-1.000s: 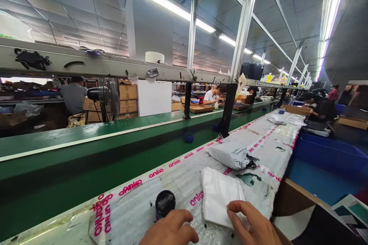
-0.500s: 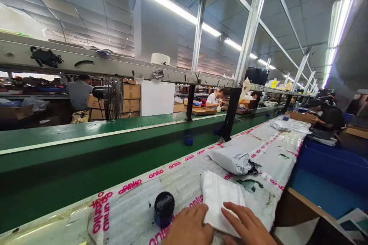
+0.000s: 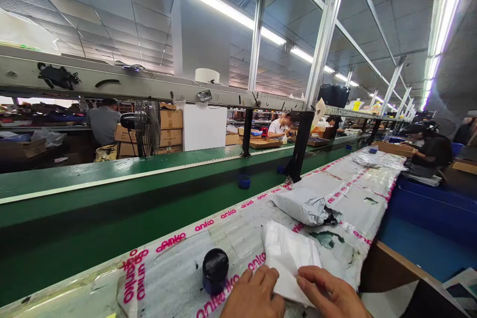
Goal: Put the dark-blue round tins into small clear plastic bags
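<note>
A folded stack of thin white sheets (image 3: 288,244) lies on the wrapped table in front of me; whether they are paper or soft plastic I cannot tell. My left hand (image 3: 255,292) rests flat at the stack's near left edge, fingers stretched out. At the near right side, my right hand (image 3: 331,292) has thumb and fingertips closed on the top sheet, which bulges up a little beside them. A round black-topped container (image 3: 215,269) stands to the left of my left hand. Beyond the stack sits a grey-white plastic package (image 3: 300,204) with a torn dark end.
The table covering (image 3: 179,271) carries pink print and has torn patches. A green conveyor belt (image 3: 112,238) runs along its left side, with a blue cup (image 3: 244,182) on it. Cardboard boxes and a blue bin (image 3: 432,208) stand right. A co-worker (image 3: 432,146) sits farther along.
My right fingers have drawn together on the white sheet, which now bulges up. Both hands appear slightly farther right, along with a small shift of the view.
</note>
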The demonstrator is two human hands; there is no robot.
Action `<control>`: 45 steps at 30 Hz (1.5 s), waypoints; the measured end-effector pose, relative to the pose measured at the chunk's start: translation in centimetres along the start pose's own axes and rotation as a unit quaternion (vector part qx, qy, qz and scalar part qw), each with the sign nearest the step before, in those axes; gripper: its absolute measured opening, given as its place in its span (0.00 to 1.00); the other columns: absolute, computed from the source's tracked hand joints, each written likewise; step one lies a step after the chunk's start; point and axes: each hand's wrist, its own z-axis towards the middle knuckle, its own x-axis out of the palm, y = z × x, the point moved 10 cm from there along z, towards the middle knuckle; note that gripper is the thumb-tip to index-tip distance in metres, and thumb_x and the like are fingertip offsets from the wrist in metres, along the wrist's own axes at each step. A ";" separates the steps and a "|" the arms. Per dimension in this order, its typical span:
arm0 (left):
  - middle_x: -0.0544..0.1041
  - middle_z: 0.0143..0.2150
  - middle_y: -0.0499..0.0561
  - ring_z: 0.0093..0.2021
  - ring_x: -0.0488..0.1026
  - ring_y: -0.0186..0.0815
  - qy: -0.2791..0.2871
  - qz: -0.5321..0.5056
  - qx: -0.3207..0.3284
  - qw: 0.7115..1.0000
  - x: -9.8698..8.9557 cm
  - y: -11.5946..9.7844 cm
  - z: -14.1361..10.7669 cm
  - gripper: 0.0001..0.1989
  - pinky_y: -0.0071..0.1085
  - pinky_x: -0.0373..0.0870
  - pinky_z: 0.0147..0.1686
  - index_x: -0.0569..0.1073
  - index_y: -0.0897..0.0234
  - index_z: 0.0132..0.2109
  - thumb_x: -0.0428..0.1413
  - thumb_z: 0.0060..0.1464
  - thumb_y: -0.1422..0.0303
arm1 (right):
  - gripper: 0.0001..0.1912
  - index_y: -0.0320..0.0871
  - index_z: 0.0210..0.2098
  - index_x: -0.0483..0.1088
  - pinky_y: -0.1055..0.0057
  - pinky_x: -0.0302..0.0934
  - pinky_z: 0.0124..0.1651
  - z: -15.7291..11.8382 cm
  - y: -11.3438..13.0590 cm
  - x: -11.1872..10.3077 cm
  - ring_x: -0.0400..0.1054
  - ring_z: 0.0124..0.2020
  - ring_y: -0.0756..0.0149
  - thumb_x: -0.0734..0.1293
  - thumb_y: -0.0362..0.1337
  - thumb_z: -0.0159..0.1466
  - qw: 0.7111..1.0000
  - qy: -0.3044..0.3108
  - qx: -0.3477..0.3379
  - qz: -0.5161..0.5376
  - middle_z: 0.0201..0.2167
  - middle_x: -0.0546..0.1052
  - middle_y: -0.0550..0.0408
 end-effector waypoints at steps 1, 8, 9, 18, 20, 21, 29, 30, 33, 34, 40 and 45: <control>0.76 0.58 0.58 0.55 0.74 0.48 -0.007 0.022 0.016 1.000 0.1 -0.4 0.2 0.09 0.39 0.74 0.48 0.79 0.66 0.44 0.55 0.65 0.69 | 0.20 0.47 0.37 0.80 0.71 0.69 0.45 0.1 -0.1 -0.1 0.77 0.43 0.56 0.63 0.54 0.65 1.000 0.003 0.013 0.011 0.37 0.83 0.54; 0.80 0.48 0.55 0.48 0.77 0.44 0.001 0.042 0.032 0.999 -0.2 -1.8 1.7 0.09 0.36 0.75 0.42 0.79 0.66 0.43 0.57 0.64 0.65 | 0.18 0.47 0.35 0.80 0.69 0.67 0.45 0.3 -0.2 -0.5 0.76 0.42 0.54 0.65 0.51 0.60 0.999 0.008 0.030 0.024 0.36 0.83 0.54; 0.80 0.46 0.55 0.46 0.77 0.44 0.005 0.039 0.018 0.999 -0.8 -1.7 1.6 0.10 0.36 0.76 0.41 0.79 0.65 0.44 0.59 0.62 0.62 | 0.16 0.47 0.34 0.80 0.70 0.67 0.43 0.4 -0.3 -0.5 0.76 0.40 0.56 0.66 0.50 0.60 0.999 0.003 0.029 0.015 0.35 0.83 0.55; 0.55 0.72 0.63 0.69 0.59 0.55 0.017 0.003 -0.002 1.000 -1.7 -0.9 1.0 0.14 0.49 0.70 0.60 0.77 0.67 0.45 0.60 0.61 0.60 | 0.22 0.45 0.33 0.79 0.69 0.65 0.38 1.0 -1.2 -0.2 0.73 0.34 0.58 0.67 0.57 0.59 0.998 0.004 0.045 0.041 0.32 0.82 0.54; 0.59 0.71 0.60 0.68 0.62 0.52 0.005 0.008 0.004 1.000 -0.6 -0.9 1.3 0.12 0.47 0.70 0.60 0.78 0.66 0.44 0.53 0.67 0.64 | 0.24 0.45 0.34 0.79 0.68 0.65 0.40 0.9 -1.1 -0.1 0.73 0.36 0.57 0.65 0.58 0.61 0.996 0.021 0.047 0.078 0.33 0.82 0.54; 0.62 0.69 0.59 0.67 0.64 0.50 -0.005 0.013 0.007 1.000 -0.2 -0.9 1.4 0.13 0.47 0.70 0.60 0.78 0.66 0.44 0.50 0.68 0.67 | 0.24 0.44 0.35 0.79 0.68 0.65 0.40 0.9 -1.2 -0.1 0.73 0.37 0.57 0.64 0.58 0.61 0.994 0.025 0.051 0.091 0.33 0.81 0.54; 0.79 0.47 0.58 0.49 0.76 0.47 -0.002 0.068 0.024 0.997 -0.4 -0.9 1.6 0.18 0.44 0.74 0.50 0.80 0.65 0.43 0.61 0.58 0.53 | 0.16 0.44 0.34 0.79 0.67 0.64 0.41 1.1 -2.7 -1.0 0.72 0.35 0.58 0.66 0.49 0.59 0.991 -0.016 0.075 0.114 0.31 0.81 0.55; 0.78 0.50 0.60 0.50 0.75 0.48 -0.033 0.075 0.035 0.996 -1.1 -1.4 1.7 0.20 0.43 0.74 0.49 0.80 0.65 0.43 0.61 0.57 0.51 | 0.15 0.44 0.34 0.78 0.66 0.64 0.42 1.1 -2.7 -1.0 0.72 0.36 0.58 0.67 0.48 0.58 0.990 -0.020 0.077 0.115 0.32 0.82 0.55; 0.76 0.55 0.58 0.54 0.72 0.47 -0.105 0.092 0.075 0.987 -1.8 -2.8 1.9 0.14 0.40 0.73 0.49 0.79 0.64 0.42 0.57 0.63 0.57 | 0.15 0.44 0.31 0.77 0.67 0.64 0.39 1.3 -2.2 -1.2 0.71 0.33 0.60 0.69 0.50 0.55 0.988 -0.026 0.079 0.127 0.30 0.81 0.55; 0.76 0.56 0.57 0.55 0.72 0.45 -0.104 0.092 0.084 0.987 -1.3 -3.0 2.1 0.13 0.39 0.72 0.50 0.79 0.64 0.42 0.56 0.65 0.60 | 0.16 0.44 0.30 0.77 0.68 0.64 0.37 1.3 -2.0 -1.3 0.71 0.31 0.61 0.70 0.51 0.54 0.987 -0.029 0.080 0.133 0.28 0.80 0.56; 0.78 0.53 0.55 0.53 0.75 0.44 -0.012 0.050 0.064 0.997 2.4 -2.5 3.2 0.11 0.41 0.72 0.52 0.79 0.65 0.43 0.53 0.67 0.66 | 0.19 0.44 0.28 0.78 0.73 0.56 0.27 1.2 -1.3 -0.7 0.62 0.22 0.69 0.70 0.54 0.55 0.976 0.006 0.108 0.188 0.20 0.74 0.61; 0.79 0.49 0.56 0.49 0.76 0.44 -0.069 0.079 0.069 0.992 -0.2 -3.2 3.0 0.17 0.44 0.71 0.53 0.78 0.64 0.45 0.60 0.60 0.54 | 0.16 0.43 0.29 0.80 0.73 0.57 0.28 1.4 -1.8 -1.2 0.62 0.23 0.69 0.72 0.49 0.50 0.977 -0.014 0.109 0.183 0.22 0.76 0.59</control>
